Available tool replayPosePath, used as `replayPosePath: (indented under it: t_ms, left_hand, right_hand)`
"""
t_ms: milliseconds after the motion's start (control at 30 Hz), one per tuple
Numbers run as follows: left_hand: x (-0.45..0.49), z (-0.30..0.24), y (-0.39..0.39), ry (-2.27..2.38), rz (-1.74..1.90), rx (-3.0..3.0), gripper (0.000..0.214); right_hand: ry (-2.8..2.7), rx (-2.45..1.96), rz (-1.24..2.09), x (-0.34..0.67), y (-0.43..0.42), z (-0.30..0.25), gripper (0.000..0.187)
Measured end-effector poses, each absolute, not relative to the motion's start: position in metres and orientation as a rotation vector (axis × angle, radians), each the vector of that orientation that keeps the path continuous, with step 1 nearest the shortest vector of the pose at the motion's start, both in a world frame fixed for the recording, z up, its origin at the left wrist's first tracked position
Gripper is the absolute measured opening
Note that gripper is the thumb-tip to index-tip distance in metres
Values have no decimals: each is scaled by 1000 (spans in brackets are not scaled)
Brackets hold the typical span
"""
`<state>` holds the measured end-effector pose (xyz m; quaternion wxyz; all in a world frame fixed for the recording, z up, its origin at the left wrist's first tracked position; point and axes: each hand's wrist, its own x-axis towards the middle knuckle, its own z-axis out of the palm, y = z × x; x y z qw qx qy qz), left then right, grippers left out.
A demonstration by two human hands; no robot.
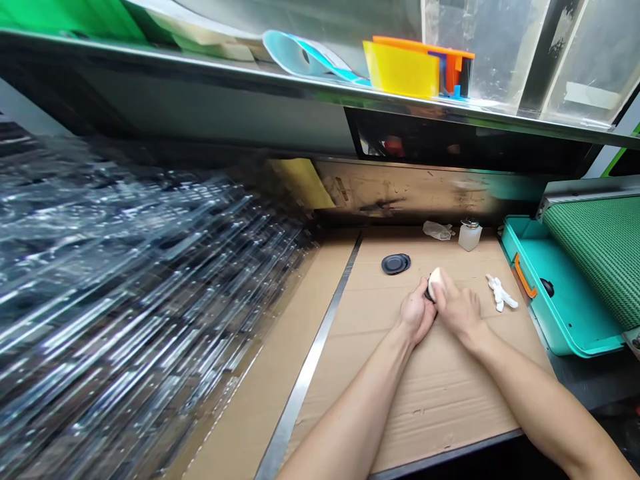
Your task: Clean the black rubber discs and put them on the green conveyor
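My left hand point(416, 315) is closed around a small dark part point(429, 293), mostly hidden by the fingers. Pressed against that part is a white cloth or pad point(436, 277), pinched in my right hand point(459, 308). Both hands meet just above the cardboard sheet point(430, 407). Beyond them, a black oval piece point(395, 264) lies on the cardboard, seemingly with another under it. A crumpled white cloth point(501, 293) is to the right of my right hand. Farther back stand a small white bottle with a metal top point(469, 235) and a crumpled clear plastic piece point(438, 231).
Stacked clear plastic trays point(150, 307) fill the left side, blurred. At right, a teal bin point(575, 345) with an orange latch holds a small black piece, beside a green conveyor belt point(600, 240). A shelf overhead carries a yellow container point(403, 69) and rolled blue sheet point(300, 53).
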<state>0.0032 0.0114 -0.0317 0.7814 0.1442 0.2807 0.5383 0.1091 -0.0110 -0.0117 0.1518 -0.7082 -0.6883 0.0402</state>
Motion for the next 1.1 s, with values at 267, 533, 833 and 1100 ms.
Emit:
replayPosePath:
  t_ms: [267, 533, 833, 1100]
  left_hand:
    - [5, -32, 9, 628, 1169, 346, 34]
    - [-5, -28, 11, 639, 1169, 344, 40]
    - [-17, -23, 14, 514, 1130, 202, 41]
    - [-20, -24, 19, 476, 1139, 147, 26]
  right_hand:
    - [-1865, -2062, 163, 112, -11, -13, 56]
    - [-1697, -2081, 144, 152, 1, -3, 53]
    - [-1741, -2083, -322, 190, 2, 12, 54]
    - [-1887, -2488, 188, 227, -2, 34, 34]
